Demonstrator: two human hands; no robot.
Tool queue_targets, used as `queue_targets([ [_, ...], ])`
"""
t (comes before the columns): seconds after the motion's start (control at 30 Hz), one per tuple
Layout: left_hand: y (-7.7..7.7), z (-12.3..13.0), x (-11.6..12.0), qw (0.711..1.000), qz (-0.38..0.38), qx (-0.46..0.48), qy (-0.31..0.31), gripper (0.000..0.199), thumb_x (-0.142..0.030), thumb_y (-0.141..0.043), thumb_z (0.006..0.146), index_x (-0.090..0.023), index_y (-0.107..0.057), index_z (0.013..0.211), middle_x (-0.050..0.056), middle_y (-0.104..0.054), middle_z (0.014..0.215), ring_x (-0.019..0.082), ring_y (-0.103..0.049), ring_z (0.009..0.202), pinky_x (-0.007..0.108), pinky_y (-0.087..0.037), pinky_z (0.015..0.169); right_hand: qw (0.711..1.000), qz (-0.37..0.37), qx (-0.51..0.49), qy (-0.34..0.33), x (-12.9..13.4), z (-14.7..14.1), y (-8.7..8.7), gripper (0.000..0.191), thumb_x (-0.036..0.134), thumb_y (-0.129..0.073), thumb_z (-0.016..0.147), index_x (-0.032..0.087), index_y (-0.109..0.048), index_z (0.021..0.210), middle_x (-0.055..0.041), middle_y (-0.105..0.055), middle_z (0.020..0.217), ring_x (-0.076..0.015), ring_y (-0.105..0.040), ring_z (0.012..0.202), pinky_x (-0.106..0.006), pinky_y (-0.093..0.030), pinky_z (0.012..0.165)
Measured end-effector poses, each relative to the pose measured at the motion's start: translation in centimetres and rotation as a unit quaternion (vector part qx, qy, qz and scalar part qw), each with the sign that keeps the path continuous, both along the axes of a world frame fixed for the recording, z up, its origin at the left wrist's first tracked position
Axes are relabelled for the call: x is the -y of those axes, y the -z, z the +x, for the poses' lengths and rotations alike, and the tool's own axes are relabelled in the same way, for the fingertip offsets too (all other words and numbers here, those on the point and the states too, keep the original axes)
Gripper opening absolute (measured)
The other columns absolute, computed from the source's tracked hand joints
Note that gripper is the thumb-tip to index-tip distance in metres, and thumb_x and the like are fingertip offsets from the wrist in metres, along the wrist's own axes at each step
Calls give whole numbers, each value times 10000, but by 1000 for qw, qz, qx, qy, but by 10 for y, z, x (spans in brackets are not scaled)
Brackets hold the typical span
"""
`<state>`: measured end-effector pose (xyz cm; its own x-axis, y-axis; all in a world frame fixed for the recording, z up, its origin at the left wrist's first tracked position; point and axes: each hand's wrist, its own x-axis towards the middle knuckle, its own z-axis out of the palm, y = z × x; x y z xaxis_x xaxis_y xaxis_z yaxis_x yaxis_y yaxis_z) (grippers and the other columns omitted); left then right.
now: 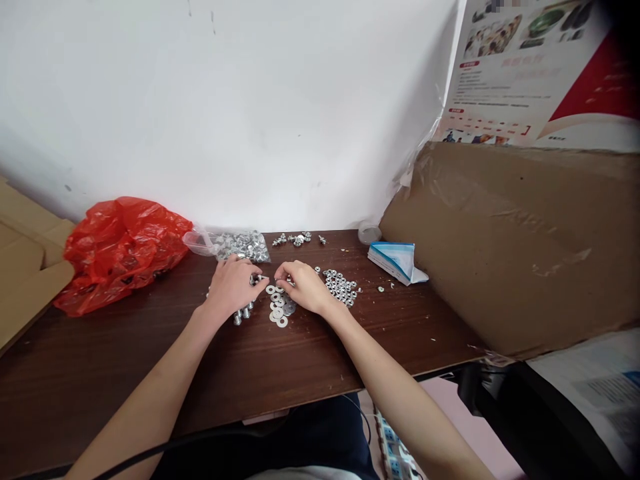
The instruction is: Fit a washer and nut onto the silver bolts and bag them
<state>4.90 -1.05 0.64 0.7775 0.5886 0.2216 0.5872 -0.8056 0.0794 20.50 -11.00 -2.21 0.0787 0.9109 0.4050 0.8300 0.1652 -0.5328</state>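
My left hand (233,285) is over a group of bolts (244,313), its thumb and fingers pinched round a bolt whose end points right. Close beside it, my right hand (300,283) hovers at the top of a pile of flat washers (278,310), fingertips pressed together; what they hold, if anything, is too small to make out. Right of that hand lies a cluster of nuts (341,288). Behind both hands, near the wall, are several bolts with parts on them (299,239).
A clear bag of small metal parts (250,245) and a crumpled red plastic bag (120,247) lie at the left. A blue-white packet (395,260) and a small clear cup (369,232) stand right. Cardboard (525,247) borders the table's right side.
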Motion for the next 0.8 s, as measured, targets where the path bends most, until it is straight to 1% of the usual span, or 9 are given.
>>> queue_targets([
  [0.13, 1, 0, -2, 1000, -9, 1, 2, 375, -474, -540, 846, -203, -755, 991, 70, -725, 1012, 330, -529, 1082, 462, -406, 918, 999, 3, 36, 26, -1, -1, 1, 184, 81, -517, 902, 173, -658, 978, -44, -621, 871, -175, -526, 855, -283, -377, 785],
  [0.23, 2, -1, -4, 1000, -24, -2, 3, 441, -536, -523, 847, -195, -751, 1010, 83, -726, 1008, 330, -523, 1094, 468, -403, 927, 997, -15, 56, 52, -2, -2, 2, 250, 85, -475, 924, 179, -695, 998, -56, -599, 872, -186, -520, 870, -290, -380, 796],
  [0.4, 1, -1, -5, 999, -38, 3, 6, 510, -581, -504, 848, -174, -745, 1040, 109, -722, 1001, 319, -532, 1094, 457, -401, 943, 991, -48, 102, 78, -4, -6, 5, 306, 84, -458, 919, 183, -719, 1044, -77, -592, 910, -210, -498, 888, -319, -371, 806],
  [0.53, -1, -1, -3, 999, -53, 6, 1, 630, -659, -416, 859, -155, -742, 1049, 134, -719, 968, 331, -531, 1096, 467, -406, 931, 986, -60, 133, 86, -7, -9, 8, 345, 68, -445, 905, 178, -711, 1095, -95, -583, 936, -224, -481, 900, -331, -362, 790],
  [0.6, -4, -1, -2, 998, -61, 4, -3, 665, -665, -347, 883, -157, -744, 1045, 135, -716, 939, 334, -529, 1089, 469, -409, 918, 985, -62, 138, 86, -8, -10, 10, 372, 60, -440, 898, 191, -702, 1128, -96, -577, 945, -227, -475, 904, -332, -358, 778],
  [0.7, -7, -1, 0, 997, -73, 4, 2, 666, -621, -257, 927, -184, -757, 981, 116, -707, 866, 322, -535, 1054, 458, -404, 908, 985, -68, 134, 85, -9, -11, 11, 413, 51, -433, 893, 205, -675, 1191, -94, -571, 956, -227, -471, 916, -334, -350, 783],
  [0.8, -7, -1, 0, 997, -78, 11, 7, 676, -586, -216, 947, -187, -752, 841, 111, -689, 797, 314, -534, 1018, 456, -394, 903, 986, -72, 124, 84, -10, -11, 12, 416, 56, -431, 902, 202, -661, 1217, -93, -569, 959, -225, -469, 927, -336, -344, 798],
])
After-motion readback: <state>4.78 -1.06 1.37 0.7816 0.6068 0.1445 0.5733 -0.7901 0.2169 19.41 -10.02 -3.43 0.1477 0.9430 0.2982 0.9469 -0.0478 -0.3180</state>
